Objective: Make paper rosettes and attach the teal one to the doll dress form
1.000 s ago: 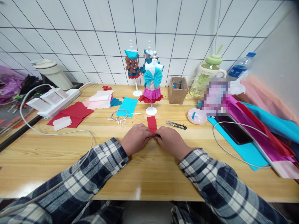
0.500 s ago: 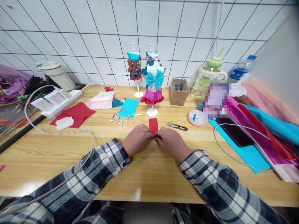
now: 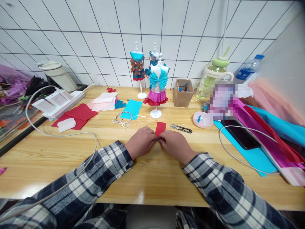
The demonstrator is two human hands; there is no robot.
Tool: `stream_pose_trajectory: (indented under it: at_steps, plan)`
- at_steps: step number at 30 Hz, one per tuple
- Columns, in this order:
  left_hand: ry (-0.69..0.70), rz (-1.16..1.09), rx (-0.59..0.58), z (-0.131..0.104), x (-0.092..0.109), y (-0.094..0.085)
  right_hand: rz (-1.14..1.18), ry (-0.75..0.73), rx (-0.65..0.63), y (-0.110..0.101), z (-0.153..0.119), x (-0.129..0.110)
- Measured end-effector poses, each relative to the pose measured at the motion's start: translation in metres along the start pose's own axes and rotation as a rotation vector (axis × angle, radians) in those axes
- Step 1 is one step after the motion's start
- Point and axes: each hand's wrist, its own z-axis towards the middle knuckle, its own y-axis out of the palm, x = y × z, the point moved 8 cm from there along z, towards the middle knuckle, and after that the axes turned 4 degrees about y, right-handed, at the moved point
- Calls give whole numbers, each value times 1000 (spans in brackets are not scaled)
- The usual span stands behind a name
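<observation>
A small strip of red crepe paper (image 3: 160,128) stands up from between my fingertips at the middle of the table. My left hand (image 3: 142,142) pinches its lower edge from the left. From the other side my right hand (image 3: 175,144) is closed on the same edge, the two hands nearly touching. My fingers hide the bottom of the strip. Thread snips (image 3: 181,128) lie just beyond my right hand. Behind the strip, a miniature dress form (image 3: 156,86) wears a turquoise pleated bow and a magenta skirt with a red ruffle.
Farther back are another dressed form (image 3: 137,68), a cardboard box (image 3: 183,93) and a pink bowl (image 3: 203,120). Coiled wire (image 3: 123,117) and a turquoise sheet (image 3: 131,109) lie left of centre. Red paper (image 3: 82,116), a power strip (image 3: 60,103) and a phone (image 3: 240,134) flank the workspace.
The red strip's free end has tilted to the right and less of it shows above my fingers. Both hands stay in nearly the same place, still pinching it.
</observation>
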Motion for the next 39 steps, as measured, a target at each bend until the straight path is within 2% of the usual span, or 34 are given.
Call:
stream_pose_trajectory:
  at_steps: [5,16,24,31,39]
  plan:
    - [-63,-11,-16,-1,-5,3,-5,17,-6,0,0,1]
    - [17,-9,-2,2,3,0,-28,38,-16,-3,0,2]
    - [-37,-62,6,1,0,1,-32,50,-13,-4,0,2]
    - [-7,25,10,0,2,-1,-4,52,5,-6,-2,2]
    - [4,-32,17,2,3,-1,-7,58,-41,-2,0,3]
